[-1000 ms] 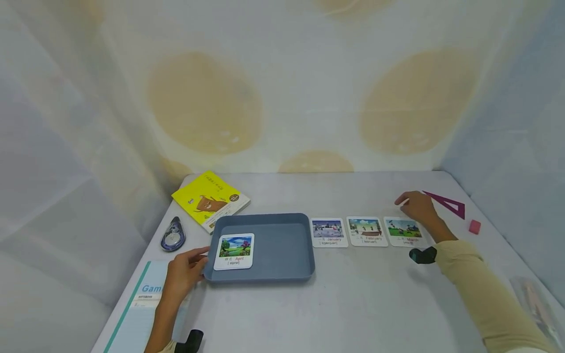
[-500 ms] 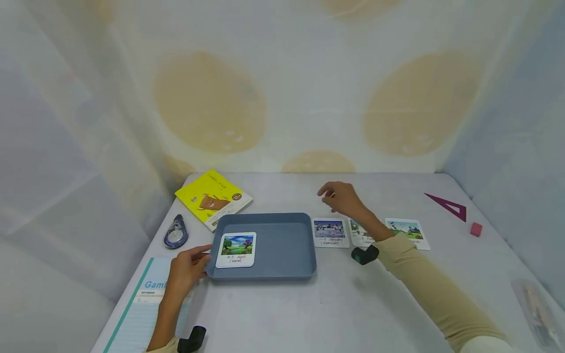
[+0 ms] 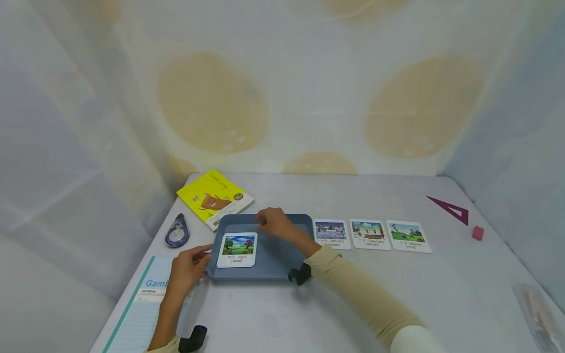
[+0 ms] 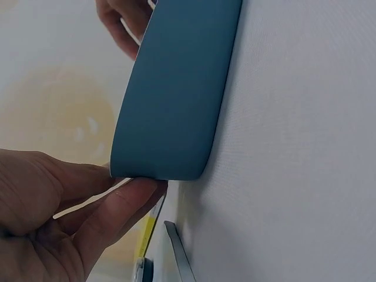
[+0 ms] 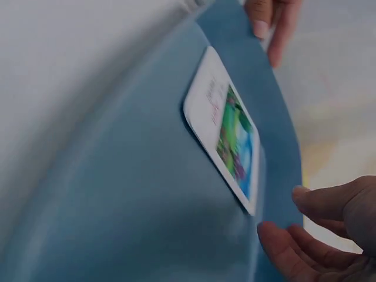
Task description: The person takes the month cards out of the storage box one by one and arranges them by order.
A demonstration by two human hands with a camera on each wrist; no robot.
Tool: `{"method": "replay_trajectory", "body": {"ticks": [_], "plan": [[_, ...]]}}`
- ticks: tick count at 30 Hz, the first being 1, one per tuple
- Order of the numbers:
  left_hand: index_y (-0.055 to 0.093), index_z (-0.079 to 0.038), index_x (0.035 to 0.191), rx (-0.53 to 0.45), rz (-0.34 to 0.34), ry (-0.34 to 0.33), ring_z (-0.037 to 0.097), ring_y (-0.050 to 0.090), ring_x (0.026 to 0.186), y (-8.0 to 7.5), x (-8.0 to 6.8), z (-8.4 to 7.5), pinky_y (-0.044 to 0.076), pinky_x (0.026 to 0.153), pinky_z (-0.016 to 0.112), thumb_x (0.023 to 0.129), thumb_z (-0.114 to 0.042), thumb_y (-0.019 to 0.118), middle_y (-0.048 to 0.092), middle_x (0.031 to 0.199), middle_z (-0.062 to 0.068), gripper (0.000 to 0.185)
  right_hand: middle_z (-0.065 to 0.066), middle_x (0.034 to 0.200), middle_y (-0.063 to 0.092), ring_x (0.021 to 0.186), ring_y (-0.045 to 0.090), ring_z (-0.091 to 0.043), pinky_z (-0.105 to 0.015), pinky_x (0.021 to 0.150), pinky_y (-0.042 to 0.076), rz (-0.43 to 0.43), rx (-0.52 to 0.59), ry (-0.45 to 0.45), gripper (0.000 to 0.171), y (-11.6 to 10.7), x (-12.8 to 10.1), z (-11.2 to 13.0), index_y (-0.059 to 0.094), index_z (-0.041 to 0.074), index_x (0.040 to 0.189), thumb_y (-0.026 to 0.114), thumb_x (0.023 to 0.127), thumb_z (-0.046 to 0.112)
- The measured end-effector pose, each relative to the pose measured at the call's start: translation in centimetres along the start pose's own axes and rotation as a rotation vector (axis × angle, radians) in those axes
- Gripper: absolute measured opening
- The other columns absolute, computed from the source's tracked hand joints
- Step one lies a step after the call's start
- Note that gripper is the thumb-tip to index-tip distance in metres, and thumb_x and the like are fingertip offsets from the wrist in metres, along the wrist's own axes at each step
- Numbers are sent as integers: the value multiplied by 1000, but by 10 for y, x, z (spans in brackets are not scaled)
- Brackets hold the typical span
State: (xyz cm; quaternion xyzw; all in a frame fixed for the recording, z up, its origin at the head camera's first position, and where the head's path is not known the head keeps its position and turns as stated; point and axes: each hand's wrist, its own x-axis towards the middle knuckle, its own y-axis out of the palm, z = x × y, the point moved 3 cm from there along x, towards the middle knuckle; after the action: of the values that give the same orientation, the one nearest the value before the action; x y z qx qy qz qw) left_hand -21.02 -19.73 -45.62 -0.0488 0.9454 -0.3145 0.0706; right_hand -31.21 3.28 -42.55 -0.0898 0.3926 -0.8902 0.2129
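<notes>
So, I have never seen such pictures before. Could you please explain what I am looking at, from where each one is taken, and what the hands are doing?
No machine here: a person works with two bare hands and wears three cameras. The wide picture comes from the head camera, the two close ones from the wrists.

On the grey table stands a blue tray with an April card inside. Beside it lie the January card, February card and March card. Around them are a yellow book, a tape dispenser, a notebook, a purple set square and a pink eraser.

The left hand touches the tray's left end. The right hand hovers over the tray, near the April card, holding nothing.
</notes>
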Motion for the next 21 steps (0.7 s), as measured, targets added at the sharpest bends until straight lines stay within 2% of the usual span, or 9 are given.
{"method": "replay_trajectory", "body": {"ticks": [3,7,9,16,21], "plan": [[58,-6,129,2,-1,4,32,65,97,0,-1,-1,59,65,31,92,-8,59,63,114,22,36,-7,88,68,66,63,-12,-20,55,52,27,-71,1,27,21,7,4,69,2,108,72,83,13],[58,-6,130,-2,1,4,32,65,97,0,-2,-3,59,65,31,93,-8,60,63,115,22,37,-7,102,69,96,62,-19,-28,79,52,21,-176,0,32,39,11,9,69,1,108,76,80,16],[58,-6,130,-9,1,7,32,65,97,0,-1,-3,59,65,32,93,-8,59,62,115,22,37,-7,105,68,103,59,-22,-32,87,49,9,-219,11,32,43,11,11,70,2,107,77,79,16],[60,-6,127,-18,-21,26,31,66,95,0,-2,0,59,62,31,91,-9,61,64,111,21,36,-4,96,68,91,57,-19,-29,80,48,-28,-318,21,32,46,13,10,72,3,100,82,73,17],[61,-8,127,-14,-21,20,29,67,93,-1,0,2,58,61,29,91,-9,62,65,110,19,36,-6,94,70,90,62,-20,-29,78,52,-101,-238,-21,22,36,14,11,72,2,95,78,74,4]]}}
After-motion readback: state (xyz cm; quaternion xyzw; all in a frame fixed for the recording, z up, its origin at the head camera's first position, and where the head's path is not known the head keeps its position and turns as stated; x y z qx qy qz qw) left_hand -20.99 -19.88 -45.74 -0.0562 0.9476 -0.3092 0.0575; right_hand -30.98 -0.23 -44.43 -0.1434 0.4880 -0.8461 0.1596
